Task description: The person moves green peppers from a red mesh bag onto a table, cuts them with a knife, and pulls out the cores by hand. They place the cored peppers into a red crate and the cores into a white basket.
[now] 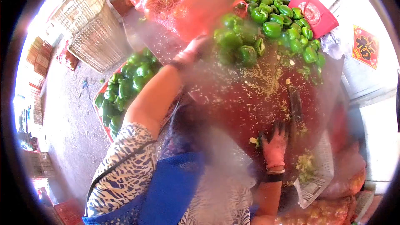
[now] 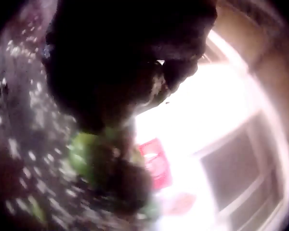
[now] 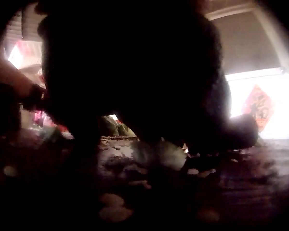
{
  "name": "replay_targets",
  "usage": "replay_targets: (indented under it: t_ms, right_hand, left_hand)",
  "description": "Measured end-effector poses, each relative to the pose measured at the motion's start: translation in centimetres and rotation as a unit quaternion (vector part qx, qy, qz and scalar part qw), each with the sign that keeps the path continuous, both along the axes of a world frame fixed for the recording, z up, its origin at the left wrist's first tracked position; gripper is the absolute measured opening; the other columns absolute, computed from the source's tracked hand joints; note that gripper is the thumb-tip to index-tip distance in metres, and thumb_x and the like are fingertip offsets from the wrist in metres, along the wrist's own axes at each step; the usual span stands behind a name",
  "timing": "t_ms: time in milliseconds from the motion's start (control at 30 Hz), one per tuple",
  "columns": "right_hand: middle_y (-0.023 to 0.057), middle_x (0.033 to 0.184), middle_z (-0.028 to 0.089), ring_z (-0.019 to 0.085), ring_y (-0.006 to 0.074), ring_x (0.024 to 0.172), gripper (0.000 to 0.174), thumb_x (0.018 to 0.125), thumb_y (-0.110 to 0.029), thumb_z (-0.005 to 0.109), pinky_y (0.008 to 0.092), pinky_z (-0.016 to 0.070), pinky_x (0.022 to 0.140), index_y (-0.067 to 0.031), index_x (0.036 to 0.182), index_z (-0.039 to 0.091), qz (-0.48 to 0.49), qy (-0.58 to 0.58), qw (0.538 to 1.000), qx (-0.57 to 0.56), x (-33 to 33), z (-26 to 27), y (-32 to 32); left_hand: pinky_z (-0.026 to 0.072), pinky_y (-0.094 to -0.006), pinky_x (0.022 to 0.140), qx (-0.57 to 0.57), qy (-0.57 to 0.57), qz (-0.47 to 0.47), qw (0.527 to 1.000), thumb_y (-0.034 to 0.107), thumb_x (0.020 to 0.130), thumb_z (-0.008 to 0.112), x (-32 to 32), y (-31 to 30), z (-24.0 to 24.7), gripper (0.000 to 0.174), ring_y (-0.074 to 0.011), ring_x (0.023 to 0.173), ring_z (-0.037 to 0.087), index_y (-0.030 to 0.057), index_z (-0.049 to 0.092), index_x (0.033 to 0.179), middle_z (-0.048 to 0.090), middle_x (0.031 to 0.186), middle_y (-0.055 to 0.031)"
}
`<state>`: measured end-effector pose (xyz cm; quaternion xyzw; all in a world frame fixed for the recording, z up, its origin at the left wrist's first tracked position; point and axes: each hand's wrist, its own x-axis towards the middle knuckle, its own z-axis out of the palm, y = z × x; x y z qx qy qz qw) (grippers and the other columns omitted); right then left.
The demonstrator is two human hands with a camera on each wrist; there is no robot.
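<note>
My left hand [image 1: 192,50] reaches over the table, between a red mesh sack and a pile of green bell peppers [image 1: 233,39]. A dark outline is all the left wrist view gives of it, with a green pepper [image 2: 84,154] just past the fingers; whether it grips anything I cannot tell. In a pink glove with dark fingertips, my right hand [image 1: 275,146] lies low over the board with fingers spread. Beside its thumb is a pale green scrap [image 1: 254,141]. A long dark blade-like piece [image 1: 296,104] lies just beyond the fingers.
Seeds and scraps litter the dark red tabletop [image 1: 233,96]. The mesh sack [image 1: 175,4] fills the back left; a pink tub [image 1: 313,12] leans at the back right. A crate of peppers [image 1: 125,87] stands left, a white basket [image 1: 318,175] right. Pale crates [image 1: 98,33] stand on the floor.
</note>
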<state>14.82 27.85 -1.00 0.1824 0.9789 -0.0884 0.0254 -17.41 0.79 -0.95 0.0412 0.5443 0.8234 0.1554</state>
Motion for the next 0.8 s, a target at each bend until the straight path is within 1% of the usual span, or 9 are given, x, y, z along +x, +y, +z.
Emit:
replay_targets:
  t_ms: [100,300,367,500,533,567,633,700,800]
  right_hand:
    - [0.0226,0.146,0.029,0.028,0.0419,0.133,0.072,0.084,-0.035,0.065,0.0441,0.0277,0.11,-0.0029,0.14,0.035,0.002,-0.001,1.0,-0.004,0.1,-0.8,0.3]
    - [0.0255,0.131,0.046,0.045,0.0372,0.122,0.056,0.085,-0.024,0.065,0.0445,0.0366,0.104,0.0009,0.131,0.046,-0.047,0.194,0.96,-0.196,0.4,4.1,0.0]
    - [0.0224,0.122,0.054,0.053,0.0373,0.113,0.048,0.078,-0.018,0.072,0.0445,0.0425,0.098,-0.0017,0.121,0.056,-0.047,0.337,0.91,-0.237,1.3,6.7,-1.8]
    - [0.0192,0.105,0.064,0.062,0.0328,0.096,0.039,0.074,-0.007,0.07,0.0368,0.0485,0.086,0.0,0.112,0.062,0.099,0.418,0.899,-0.082,1.1,12.1,-4.7]
    - [0.0201,0.105,0.063,0.063,0.032,0.095,0.039,0.075,-0.007,0.07,0.0354,0.0494,0.084,-0.0008,0.113,0.062,0.121,0.378,0.902,-0.17,0.1,14.2,-5.4]
    - [0.0185,0.104,0.065,0.064,0.0297,0.092,0.039,0.076,-0.007,0.069,0.0342,0.0498,0.083,-0.0008,0.113,0.061,0.089,0.364,0.903,-0.21,-0.5,14.3,-5.9]
    - [0.0145,0.101,0.066,0.065,0.0241,0.085,0.036,0.079,-0.008,0.068,0.0312,0.0504,0.078,-0.001,0.114,0.062,0.025,0.336,0.891,-0.303,-1.3,13.7,-6.4]
    - [0.0099,0.096,0.068,0.064,0.0175,0.078,0.033,0.082,-0.009,0.067,0.0277,0.0508,0.072,-0.0015,0.114,0.062,-0.045,0.312,0.858,-0.405,-2.4,11.1,-6.4]
    - [0.0035,0.089,0.067,0.06,0.0087,0.072,0.028,0.086,-0.011,0.065,0.0227,0.048,0.064,-0.0026,0.113,0.063,-0.15,0.213,0.718,-0.645,-2.9,9.5,-6.2]
  left_hand:
    - [0.0457,-0.0359,0.089,0.032,0.164,-0.028,0.986,0.022,0.068,0.079,4.7,-1.4,4.1,0.061,-0.0262,0.098,0.059,0.0033,0.053,0.12,0.062,0.104,-0.0129]
    - [0.0398,-0.037,0.099,-0.156,0.618,0.012,0.77,0.02,0.069,0.083,11.7,1.9,7.8,0.074,-0.0281,0.112,0.055,0.0008,0.044,0.128,0.056,0.124,-0.0136]
    - [0.0452,-0.0366,0.092,0.045,0.275,-0.198,0.94,0.031,0.081,0.064,15.2,4.5,10.7,0.053,-0.0245,0.105,0.057,0.0031,0.05,0.124,0.058,0.118,-0.0124]
    - [0.0506,-0.0372,0.08,0.225,0.0,-0.269,0.936,0.028,0.09,0.054,18.4,9.0,7.5,0.04,-0.0213,0.094,0.059,0.0024,0.052,0.121,0.061,0.111,-0.0113]
    - [0.0492,-0.0364,0.08,0.035,0.3,-0.251,0.92,0.018,0.087,0.056,19.2,9.2,8.5,0.035,-0.0207,0.093,0.059,0.0019,0.054,0.118,0.061,0.108,-0.0106]
    - [0.0479,-0.0356,0.081,-0.139,0.547,-0.117,0.817,0.007,0.084,0.058,20.0,9.5,9.5,0.032,-0.0202,0.091,0.058,0.0013,0.056,0.115,0.062,0.105,-0.0099]
    - [0.0458,-0.0331,0.085,-0.113,0.396,-0.095,0.906,0.004,0.083,0.056,20.5,10.7,6.8,0.031,-0.0206,0.096,0.057,0.0009,0.057,0.114,0.06,0.105,-0.0129]
    - [0.0457,-0.0337,0.087,-0.092,0.457,-0.044,0.884,0.006,0.084,0.056,20.4,10.3,6.4,0.031,-0.0222,0.098,0.057,0.0005,0.056,0.115,0.06,0.108,-0.0137]
    - [0.045,-0.0346,0.09,-0.033,0.389,-0.039,0.92,0.01,0.086,0.055,20.3,10.0,5.0,0.033,-0.0236,0.1,0.056,0.0006,0.055,0.117,0.059,0.109,-0.0131]
